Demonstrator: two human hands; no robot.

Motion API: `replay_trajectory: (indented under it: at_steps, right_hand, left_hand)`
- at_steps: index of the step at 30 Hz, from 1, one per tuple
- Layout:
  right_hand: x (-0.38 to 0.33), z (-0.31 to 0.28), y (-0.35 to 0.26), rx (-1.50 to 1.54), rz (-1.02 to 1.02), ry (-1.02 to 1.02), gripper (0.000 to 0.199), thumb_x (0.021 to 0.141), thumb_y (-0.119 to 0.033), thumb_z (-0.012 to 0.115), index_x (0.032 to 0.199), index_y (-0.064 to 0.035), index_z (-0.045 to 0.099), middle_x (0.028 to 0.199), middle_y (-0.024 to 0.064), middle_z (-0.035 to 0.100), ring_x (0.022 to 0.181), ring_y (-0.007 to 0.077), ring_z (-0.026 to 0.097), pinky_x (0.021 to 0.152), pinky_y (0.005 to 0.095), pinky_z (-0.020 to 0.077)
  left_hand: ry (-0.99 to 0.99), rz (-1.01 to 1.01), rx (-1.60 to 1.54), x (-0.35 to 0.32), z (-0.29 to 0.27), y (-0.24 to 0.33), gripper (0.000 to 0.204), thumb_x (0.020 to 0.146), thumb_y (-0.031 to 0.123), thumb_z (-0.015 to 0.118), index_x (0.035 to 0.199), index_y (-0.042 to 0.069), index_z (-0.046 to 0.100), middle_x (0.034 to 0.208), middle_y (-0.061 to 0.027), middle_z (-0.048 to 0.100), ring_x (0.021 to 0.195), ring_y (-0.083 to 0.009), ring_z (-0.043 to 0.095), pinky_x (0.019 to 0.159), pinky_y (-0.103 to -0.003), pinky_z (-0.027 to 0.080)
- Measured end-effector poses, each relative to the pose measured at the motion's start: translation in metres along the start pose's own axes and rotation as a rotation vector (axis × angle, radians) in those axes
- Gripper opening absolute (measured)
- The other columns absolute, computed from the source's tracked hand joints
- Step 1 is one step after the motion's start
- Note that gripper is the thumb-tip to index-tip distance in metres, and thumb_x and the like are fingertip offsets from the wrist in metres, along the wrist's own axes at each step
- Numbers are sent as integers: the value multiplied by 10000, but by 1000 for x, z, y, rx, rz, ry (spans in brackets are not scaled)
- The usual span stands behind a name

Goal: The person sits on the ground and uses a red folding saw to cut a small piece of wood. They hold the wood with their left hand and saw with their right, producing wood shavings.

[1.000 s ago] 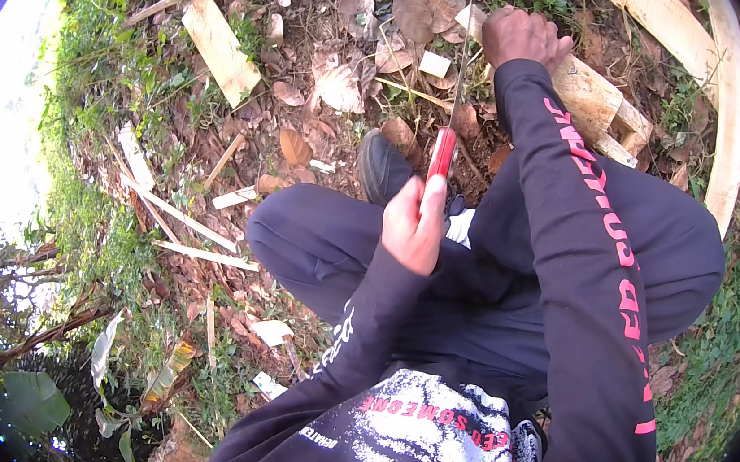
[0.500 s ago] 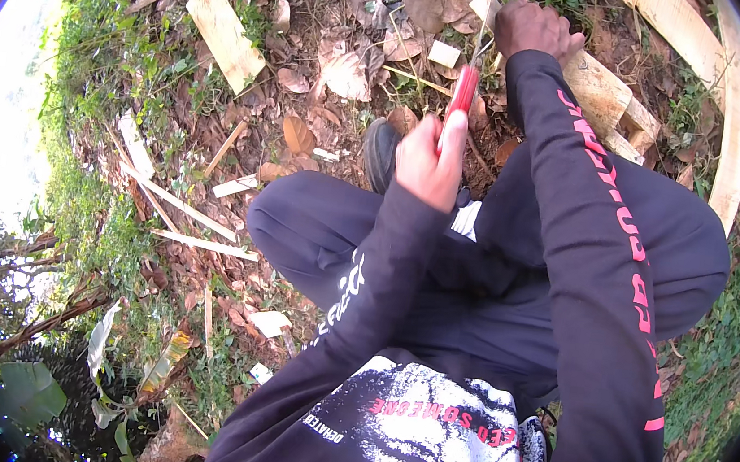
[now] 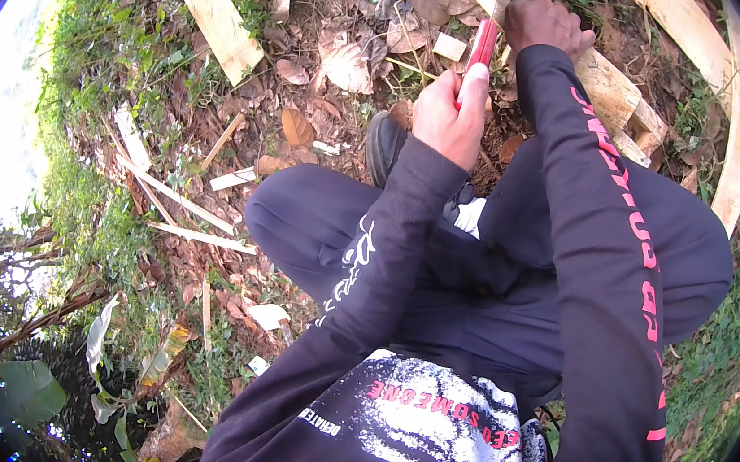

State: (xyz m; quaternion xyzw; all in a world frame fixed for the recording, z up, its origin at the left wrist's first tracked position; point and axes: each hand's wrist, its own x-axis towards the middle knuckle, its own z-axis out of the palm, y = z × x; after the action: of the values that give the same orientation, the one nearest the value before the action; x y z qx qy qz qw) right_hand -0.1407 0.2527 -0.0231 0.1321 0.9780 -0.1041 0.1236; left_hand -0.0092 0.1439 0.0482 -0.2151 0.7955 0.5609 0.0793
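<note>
My left hand [image 3: 450, 118] is wrapped round the long red handle of what looks like a saw [image 3: 483, 43]; its thin blade shows edge-on and runs up to the top edge, its teeth not visible. Just right of the blade, my right hand [image 3: 547, 24] is closed over a pale piece of wood [image 3: 493, 4], knuckles up. Part of that wood lies hidden under the fingers. A thicker wood block [image 3: 608, 89] lies right beside my right wrist. Between the blade and the leaves sits a small wood offcut [image 3: 449, 47].
Long curved boards [image 3: 735, 125] lie at the far right. A flat board [image 3: 222, 26] and several thin strips [image 3: 180, 197] are scattered at the left on leaf litter. My bent legs [image 3: 316, 225] and a dark shoe [image 3: 384, 147] are close below the hands.
My left hand has pushed the red handle up and slightly right, away from my body, so less blade shows. The right hand stays closed over the wood.
</note>
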Motion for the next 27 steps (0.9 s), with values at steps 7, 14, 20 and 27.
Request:
replay_trajectory:
  at_steps: [7, 14, 20, 27]
  right_hand:
    - [5, 16, 5, 26, 16, 153, 364, 889, -306, 436, 874, -145, 762, 991, 118, 727, 971, 301, 657, 868, 478, 375]
    - [2, 4, 2, 10, 27, 103, 356, 861, -317, 459, 884, -138, 766, 996, 115, 730, 980, 302, 656, 876, 481, 371]
    - [0, 8, 3, 18, 23, 101, 362, 866, -300, 448, 911, -127, 763, 1057, 116, 719, 1044, 294, 628, 945, 458, 348]
    - [1, -3, 3, -24, -53, 33, 334, 874, -289, 462, 919, -132, 754, 1058, 128, 712, 1021, 312, 640, 881, 474, 397]
  left_hand:
    - [-36, -131, -46, -91, -30, -35, 390, 1043, 336, 488, 789, 44, 533, 603, 47, 448, 525, -29, 400, 483, -223, 316]
    - [-11, -17, 89, -31, -8, -10, 415, 1011, 315, 547, 741, 0, 526, 571, -119, 510, 509, -208, 497, 516, -379, 390]
    - [20, -122, -33, -74, -20, -23, 400, 1000, 257, 581, 708, 3, 481, 566, -81, 443, 535, -118, 417, 507, -326, 369]
    - [-7, -68, 15, -39, -12, -11, 454, 1007, 320, 558, 683, 17, 459, 539, -85, 465, 494, -166, 469, 504, -364, 385]
